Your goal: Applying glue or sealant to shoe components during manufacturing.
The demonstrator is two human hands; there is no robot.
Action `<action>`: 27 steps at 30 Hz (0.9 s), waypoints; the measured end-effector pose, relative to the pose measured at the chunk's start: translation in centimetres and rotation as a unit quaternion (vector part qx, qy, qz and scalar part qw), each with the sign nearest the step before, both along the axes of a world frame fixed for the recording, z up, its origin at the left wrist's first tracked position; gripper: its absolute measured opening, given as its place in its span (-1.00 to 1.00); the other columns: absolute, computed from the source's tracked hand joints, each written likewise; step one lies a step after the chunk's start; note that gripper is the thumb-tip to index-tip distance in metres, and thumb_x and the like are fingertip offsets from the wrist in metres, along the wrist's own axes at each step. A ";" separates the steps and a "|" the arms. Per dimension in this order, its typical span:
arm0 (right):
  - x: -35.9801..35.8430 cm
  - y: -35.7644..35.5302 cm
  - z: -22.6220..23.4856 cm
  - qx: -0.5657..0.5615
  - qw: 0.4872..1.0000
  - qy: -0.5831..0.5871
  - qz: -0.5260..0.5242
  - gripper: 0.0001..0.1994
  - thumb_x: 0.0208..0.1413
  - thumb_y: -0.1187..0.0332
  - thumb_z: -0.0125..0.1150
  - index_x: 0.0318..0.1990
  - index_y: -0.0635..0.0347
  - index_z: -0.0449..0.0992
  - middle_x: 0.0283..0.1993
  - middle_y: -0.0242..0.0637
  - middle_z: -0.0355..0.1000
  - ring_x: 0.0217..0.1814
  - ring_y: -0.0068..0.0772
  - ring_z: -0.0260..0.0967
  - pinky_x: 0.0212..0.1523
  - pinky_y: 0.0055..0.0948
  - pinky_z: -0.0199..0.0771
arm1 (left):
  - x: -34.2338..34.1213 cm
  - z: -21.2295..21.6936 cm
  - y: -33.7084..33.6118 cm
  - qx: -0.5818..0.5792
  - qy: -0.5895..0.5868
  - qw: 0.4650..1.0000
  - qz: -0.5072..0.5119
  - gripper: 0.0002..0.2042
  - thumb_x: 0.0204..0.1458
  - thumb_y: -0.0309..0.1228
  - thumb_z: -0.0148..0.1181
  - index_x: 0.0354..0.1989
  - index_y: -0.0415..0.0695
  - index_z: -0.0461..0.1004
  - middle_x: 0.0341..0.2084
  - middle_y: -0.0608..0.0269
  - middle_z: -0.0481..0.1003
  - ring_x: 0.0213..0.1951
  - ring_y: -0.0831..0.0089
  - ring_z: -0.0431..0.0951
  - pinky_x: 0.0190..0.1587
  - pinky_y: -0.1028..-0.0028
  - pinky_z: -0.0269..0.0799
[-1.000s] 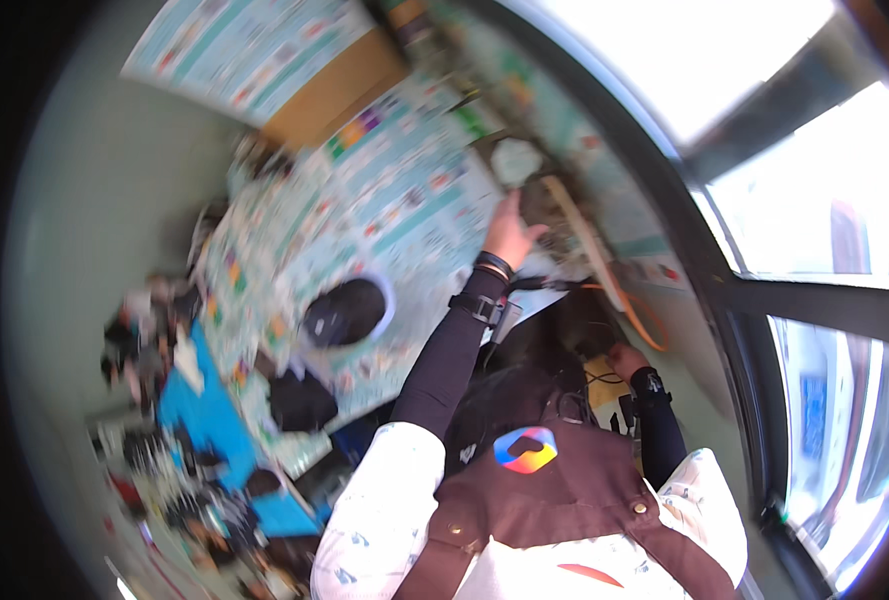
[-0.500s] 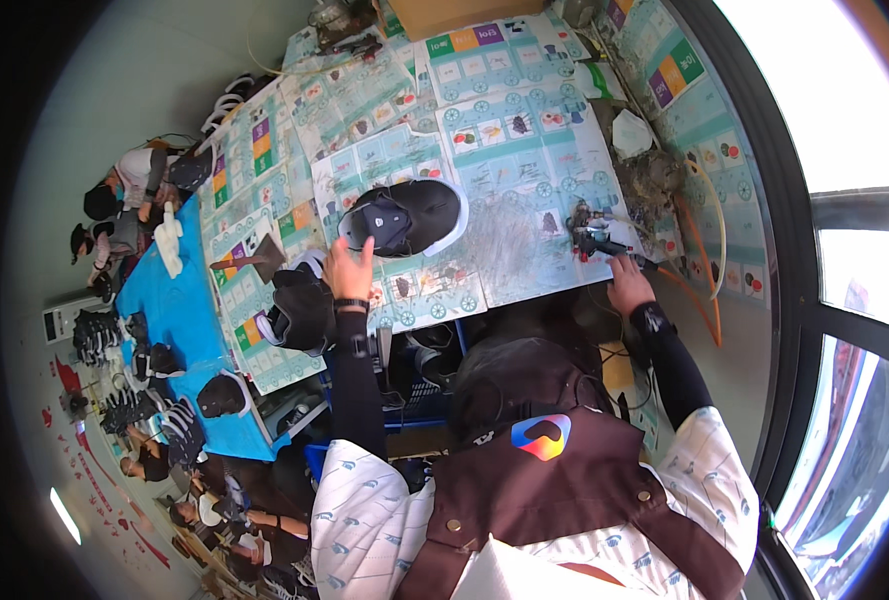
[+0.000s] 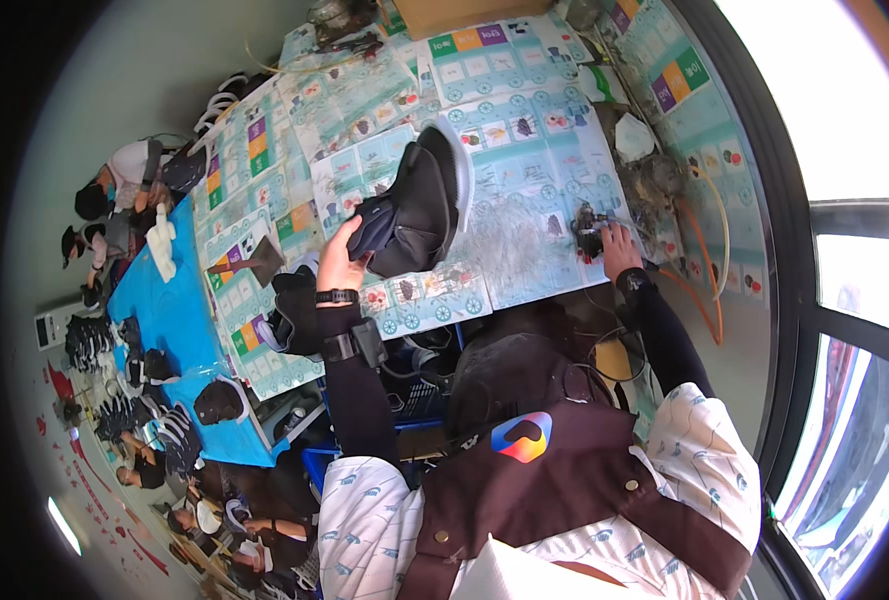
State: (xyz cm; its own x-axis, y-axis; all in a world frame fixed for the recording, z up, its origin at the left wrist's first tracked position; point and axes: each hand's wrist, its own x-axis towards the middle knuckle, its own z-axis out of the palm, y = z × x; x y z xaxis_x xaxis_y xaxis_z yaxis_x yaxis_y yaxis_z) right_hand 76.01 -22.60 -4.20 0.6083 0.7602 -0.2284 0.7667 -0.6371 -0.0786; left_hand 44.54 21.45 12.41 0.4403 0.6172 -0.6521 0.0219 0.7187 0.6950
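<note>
My left hand (image 3: 340, 262) grips a black shoe (image 3: 416, 205) with a white sole by its opening. It is tilted up off the table, sole facing right, and the fingers inside the opening are partly hidden. My right hand (image 3: 620, 250) is closed over a dark hand tool (image 3: 588, 228) at the table's right side. Its exact kind is hard to make out under the fingers. Another black shoe (image 3: 295, 312) with a pale rim rests at the near left table edge, beside my left wrist.
Printed sheets cover the table (image 3: 524, 200). A brown brush-like tool (image 3: 260, 262) lies at left. An orange hose (image 3: 701, 300) hangs at right, near a white mask-like piece (image 3: 633, 137). A cardboard box (image 3: 464, 14) stands at the far edge. Several people work beyond a blue table (image 3: 179, 330).
My left hand has taken hold of the shoe and raised it from lying flat to tilted up. My right hand has moved forward and closed over the dark tool.
</note>
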 end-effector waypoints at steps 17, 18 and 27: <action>2.0 4.9 7.3 0.256 0.867 0.427 -0.036 -0.51 0.04 0.31 0.35 0.12 0.26 0.40 0.03 -0.01 0.37 0.14 0.07 0.36 0.11 -0.13 0.48 | 4.1 2.1 -14.4 -0.190 -0.586 0.786 0.054 -0.66 0.19 -0.50 0.07 0.12 -0.31 0.32 -0.65 0.52 0.35 -0.38 0.56 0.29 -0.15 0.52 0.17; 2.0 5.8 8.7 0.287 0.755 0.584 -0.083 -0.55 0.05 0.30 0.34 0.08 0.27 0.44 -0.05 -0.02 0.41 0.08 0.06 0.40 0.11 -0.12 0.46 | 4.8 2.0 -14.9 -0.200 -0.582 0.783 0.085 -0.67 0.18 -0.51 0.07 0.11 -0.31 0.33 -0.65 0.52 0.35 -0.38 0.56 0.29 -0.16 0.52 0.16; 4.4 2.5 2.5 0.084 0.957 0.275 0.040 -0.53 -0.05 0.40 0.31 0.08 0.25 0.43 0.11 0.07 0.36 0.22 0.19 0.31 0.19 -0.04 0.41 | 6.4 -1.2 -14.6 -0.069 -0.620 0.781 -0.021 -0.66 0.18 -0.41 0.10 0.08 -0.29 0.35 -0.62 0.44 0.36 -0.34 0.49 0.30 -0.12 0.45 0.17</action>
